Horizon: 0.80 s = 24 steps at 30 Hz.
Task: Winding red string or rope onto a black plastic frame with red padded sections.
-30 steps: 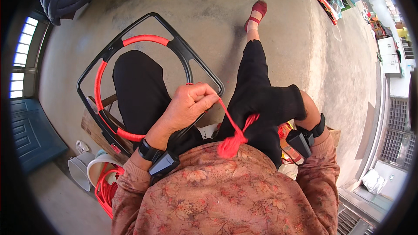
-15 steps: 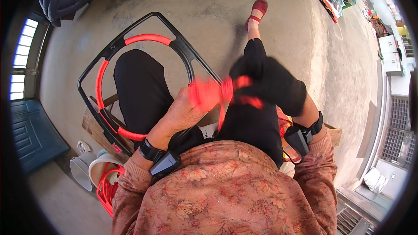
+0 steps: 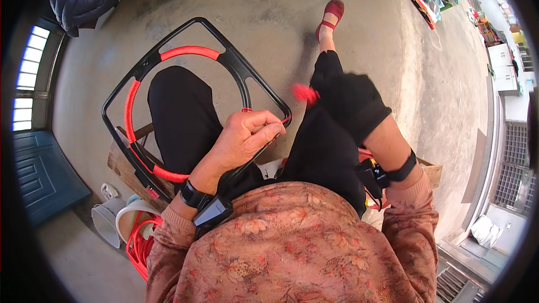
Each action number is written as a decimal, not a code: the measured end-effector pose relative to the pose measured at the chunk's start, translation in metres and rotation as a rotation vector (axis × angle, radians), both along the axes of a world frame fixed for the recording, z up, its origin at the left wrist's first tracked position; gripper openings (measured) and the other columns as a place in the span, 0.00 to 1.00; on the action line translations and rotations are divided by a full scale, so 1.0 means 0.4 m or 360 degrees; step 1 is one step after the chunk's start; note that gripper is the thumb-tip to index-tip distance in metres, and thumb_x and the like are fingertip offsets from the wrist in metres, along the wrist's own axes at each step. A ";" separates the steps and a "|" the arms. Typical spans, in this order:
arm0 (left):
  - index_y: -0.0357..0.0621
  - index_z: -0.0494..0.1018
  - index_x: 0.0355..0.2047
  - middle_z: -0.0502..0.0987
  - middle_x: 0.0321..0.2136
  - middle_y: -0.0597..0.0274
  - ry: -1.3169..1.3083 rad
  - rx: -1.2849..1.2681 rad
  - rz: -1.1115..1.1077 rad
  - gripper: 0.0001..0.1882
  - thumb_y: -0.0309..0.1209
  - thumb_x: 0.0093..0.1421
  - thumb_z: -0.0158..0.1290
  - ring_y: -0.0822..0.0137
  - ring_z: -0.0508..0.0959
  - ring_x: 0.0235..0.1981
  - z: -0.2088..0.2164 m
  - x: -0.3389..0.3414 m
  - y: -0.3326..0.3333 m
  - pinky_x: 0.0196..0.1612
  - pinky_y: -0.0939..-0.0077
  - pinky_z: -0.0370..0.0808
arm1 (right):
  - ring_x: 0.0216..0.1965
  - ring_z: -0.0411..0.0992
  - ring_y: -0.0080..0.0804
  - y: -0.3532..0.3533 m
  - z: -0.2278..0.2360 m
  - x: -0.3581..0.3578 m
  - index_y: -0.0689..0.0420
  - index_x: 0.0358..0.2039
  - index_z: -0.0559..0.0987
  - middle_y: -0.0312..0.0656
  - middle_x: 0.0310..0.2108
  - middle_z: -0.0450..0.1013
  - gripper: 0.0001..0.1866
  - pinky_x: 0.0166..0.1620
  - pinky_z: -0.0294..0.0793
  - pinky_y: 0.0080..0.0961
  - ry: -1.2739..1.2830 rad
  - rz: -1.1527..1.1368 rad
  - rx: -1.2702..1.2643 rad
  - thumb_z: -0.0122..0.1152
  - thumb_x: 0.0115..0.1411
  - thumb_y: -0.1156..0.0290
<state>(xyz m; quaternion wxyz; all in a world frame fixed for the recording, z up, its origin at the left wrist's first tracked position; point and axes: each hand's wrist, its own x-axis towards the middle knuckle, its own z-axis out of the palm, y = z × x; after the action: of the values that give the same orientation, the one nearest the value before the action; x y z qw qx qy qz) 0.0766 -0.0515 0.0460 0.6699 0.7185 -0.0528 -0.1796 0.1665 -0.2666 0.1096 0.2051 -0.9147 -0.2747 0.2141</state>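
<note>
A black frame, with a rounded square outside and a ring inside, leans over my left thigh. Red cord wrapping covers several stretches of the ring, with bare black between them. My left hand, uncovered, is at the frame's right side, thumb and forefinger pinched on a thin red cord. Farther right, my right hand wears a black glove and is closed on a small red cord bundle, which is blurred by motion. Most of the gloved fingers are hard to make out.
Red cord hangs over a pale bucket at my lower left, beside a grey bucket. A wooden bench edge shows under my left leg. A blue panel stands at left. Goods and white cabinets line the right.
The bundle has moved away from my left hand and now shows at the gloved right hand's fingers. The blurred red loops over my left hand are gone, leaving a thin cord in its pinch.
</note>
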 end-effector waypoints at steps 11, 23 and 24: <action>0.35 0.75 0.30 0.73 0.19 0.69 -0.0042 -0.0082 0.0066 0.10 0.31 0.62 0.52 0.82 0.70 0.21 -0.006 -0.002 -0.006 0.25 0.85 0.67 | 0.36 0.74 0.30 0.016 0.030 0.001 0.60 0.36 0.77 0.43 0.33 0.76 0.12 0.39 0.72 0.27 0.0035 -0.0061 0.0117 0.64 0.49 0.74; 0.37 0.76 0.31 0.71 0.20 0.74 0.0023 -0.0052 0.0078 0.08 0.29 0.62 0.52 0.83 0.65 0.20 -0.001 -0.002 -0.003 0.22 0.85 0.61 | 0.22 0.73 0.36 -0.015 0.005 -0.008 0.59 0.36 0.76 0.43 0.26 0.75 0.11 0.30 0.73 0.32 -0.0181 0.0148 0.0001 0.62 0.51 0.73; 0.37 0.76 0.31 0.70 0.20 0.74 0.0044 0.0020 0.0024 0.08 0.29 0.62 0.52 0.83 0.64 0.19 0.001 0.004 0.005 0.21 0.86 0.60 | 0.22 0.73 0.40 -0.035 0.003 -0.011 0.58 0.37 0.77 0.45 0.26 0.76 0.11 0.30 0.73 0.34 -0.0330 0.0307 -0.0222 0.61 0.51 0.73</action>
<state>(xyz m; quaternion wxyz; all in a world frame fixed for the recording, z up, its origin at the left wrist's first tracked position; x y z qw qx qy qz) 0.0780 -0.0495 0.0465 0.6673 0.7205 -0.0369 -0.1848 0.1620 -0.2804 0.1110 0.0900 -0.9134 -0.3653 0.1557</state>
